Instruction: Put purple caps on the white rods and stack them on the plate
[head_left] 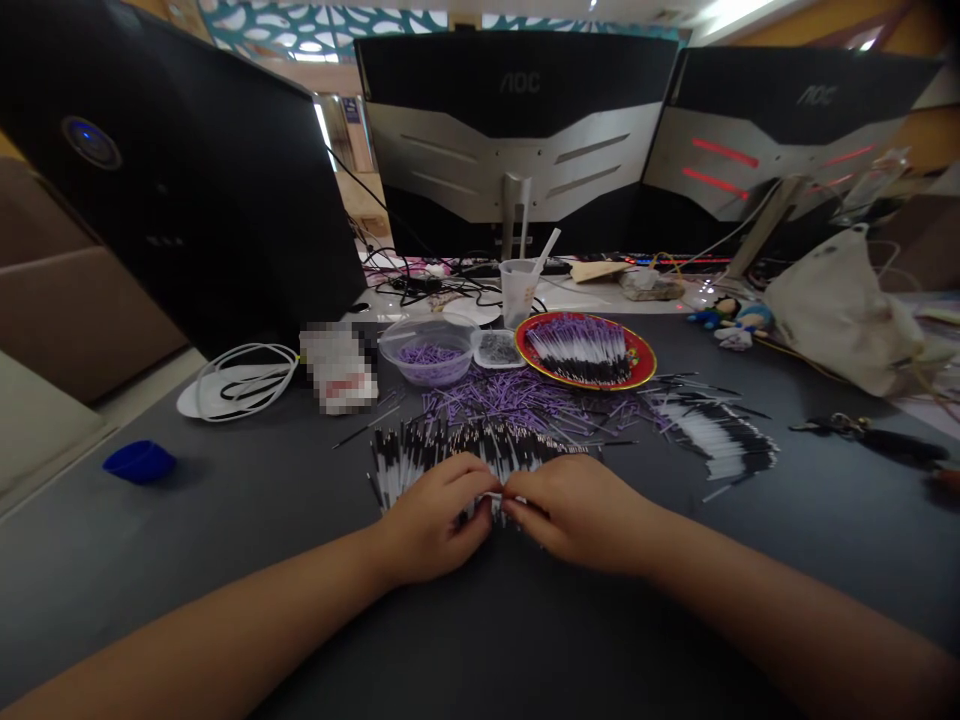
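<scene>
My left hand (439, 520) and my right hand (581, 510) meet fingertip to fingertip at the near edge of a wide row of thin black-and-white sticks (405, 460). Between the pinched fingers shows a short, thin white piece (492, 494), like the white part of those sticks; the fingers cover most of it. Just behind the row, small purple stick-shaped pieces (510, 398) lie in a loose heap. A second bundle of black-and-white sticks (712, 435) fans out to the right. On a red oval plate (646, 368) rest sticks with purple ends (577, 345).
Behind the heap stand a clear plastic bowl (390, 350) of purple pieces, a small white tray (501, 348) and a cup (517, 290) holding a white straw. A blue cup-like object (139, 461) and coiled white cable (247, 380) lie left, keys (847, 428) right. Monitors (517, 110) rise behind.
</scene>
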